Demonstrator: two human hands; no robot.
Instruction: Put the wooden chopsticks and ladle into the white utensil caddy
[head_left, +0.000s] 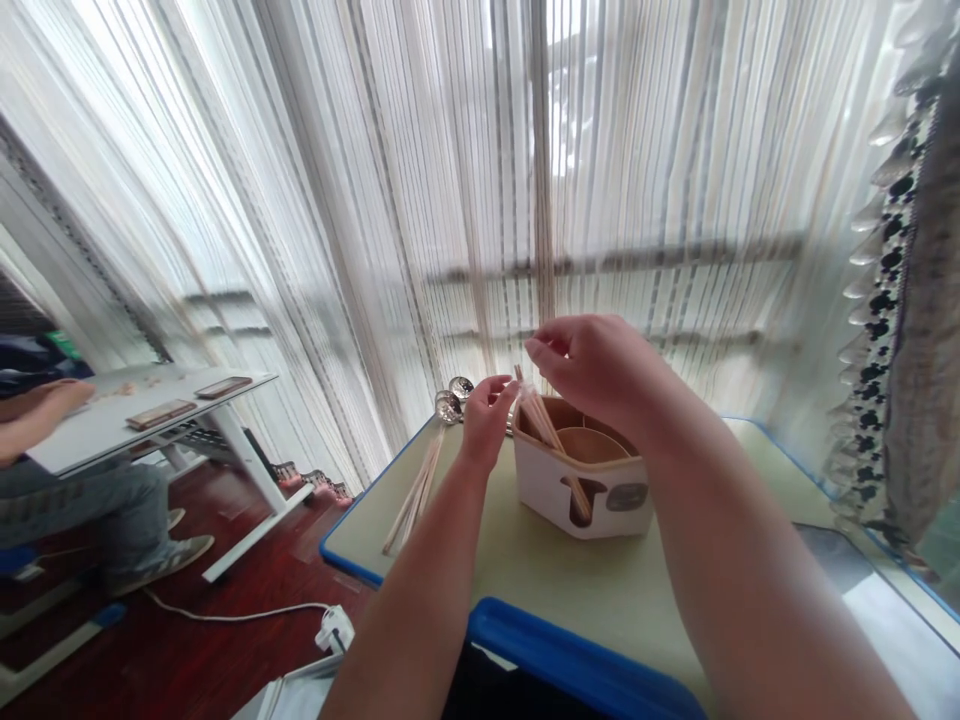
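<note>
A cream-white holder box (555, 500) with a brown inside and a cut-out in its front stands on the table. Several wooden chopsticks (541, 422) lean in it, their lower ends showing through the cut-out. Clear plastic wrap clings around their tops. My left hand (486, 415) pinches at this wrap at the box's left rim. Above the box is my right hand (589, 360), its fingers curled together; whatever they hold is hidden. Left of my left hand lie loose chopsticks (418, 485) and shiny metal spoons (448, 406).
The pale table (495, 560) has a blue edge, with a blue chair back (570, 650) before it. Striped sheer curtains hang behind. At left, another person's hand (52, 405) rests by a white table (105, 440). A power strip (334, 628) lies low at left.
</note>
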